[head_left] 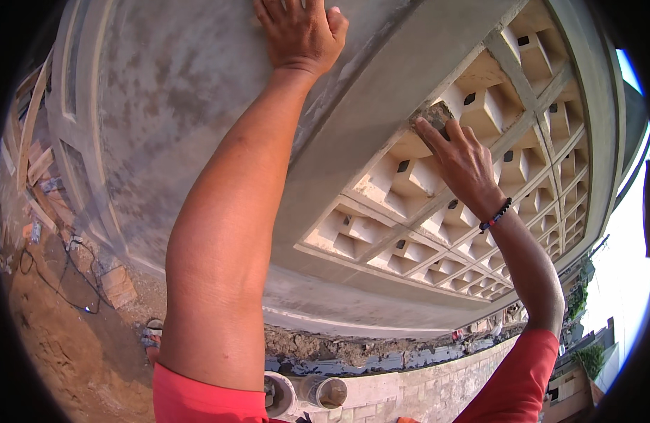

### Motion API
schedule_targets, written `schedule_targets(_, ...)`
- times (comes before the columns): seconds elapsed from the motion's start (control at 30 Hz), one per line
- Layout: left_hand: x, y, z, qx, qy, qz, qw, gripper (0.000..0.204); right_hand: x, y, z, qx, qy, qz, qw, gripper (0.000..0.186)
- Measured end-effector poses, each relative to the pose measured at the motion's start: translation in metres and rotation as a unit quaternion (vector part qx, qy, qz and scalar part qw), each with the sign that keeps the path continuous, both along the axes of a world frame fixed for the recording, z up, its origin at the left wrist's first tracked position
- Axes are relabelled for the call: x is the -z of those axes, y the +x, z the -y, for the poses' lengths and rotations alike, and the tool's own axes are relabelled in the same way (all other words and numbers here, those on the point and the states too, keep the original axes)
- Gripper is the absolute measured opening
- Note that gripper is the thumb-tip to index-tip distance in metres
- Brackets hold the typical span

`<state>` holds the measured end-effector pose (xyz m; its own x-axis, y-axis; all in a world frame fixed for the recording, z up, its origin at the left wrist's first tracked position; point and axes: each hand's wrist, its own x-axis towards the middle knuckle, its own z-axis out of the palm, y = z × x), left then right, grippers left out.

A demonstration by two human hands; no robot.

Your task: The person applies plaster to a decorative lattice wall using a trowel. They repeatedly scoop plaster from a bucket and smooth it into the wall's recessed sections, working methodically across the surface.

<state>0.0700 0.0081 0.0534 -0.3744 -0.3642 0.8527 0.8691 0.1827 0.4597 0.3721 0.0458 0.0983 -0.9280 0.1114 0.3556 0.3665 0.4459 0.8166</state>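
Observation:
My left hand (300,35) is at the top edge of the view, against the smooth grey plastered wall (177,92). Its thumb stands out to the side and the fingers look apart, but the fingertips are cut off by the frame. On the right, my right hand (466,162), with a dark beaded bracelet (496,216) at the wrist, is closed around a rough grey-brown lump (435,113). The lump lies over the pale ventilation blocks (402,176) set in the wall, and its exact kind cannot be made out.
Two buckets (326,392) stand below, beside a block-paved strip (437,384). Rubble and dug soil run along the wall's foot. At left are wooden boards (39,166), a loose dark cable (78,304) and a broken block (118,285) on bare earth (57,352).

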Motion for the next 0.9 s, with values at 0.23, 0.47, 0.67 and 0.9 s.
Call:
schedule_targets(0.23,0.001,-0.002,0.003,0.000,-0.006,-0.001,1.000,0.059,0.002,0.040,-0.014,0.054,0.005,0.020,0.998,0.062)
schedule_targets(0.47,0.000,-0.001,0.001,0.008,-0.017,0.008,1.000,0.059,-0.009,0.013,-0.002,0.014,-0.027,-0.019,0.999,0.058)
schedule_targets(0.67,0.001,0.003,0.002,0.018,-0.037,0.024,0.999,0.060,0.015,0.004,-0.011,-0.011,0.003,-0.032,0.999,0.053)
schedule_targets(0.9,-0.001,-0.001,0.004,0.001,-0.017,0.012,1.000,0.059,-0.004,0.013,-0.003,0.004,-0.034,-0.043,0.998,0.050)
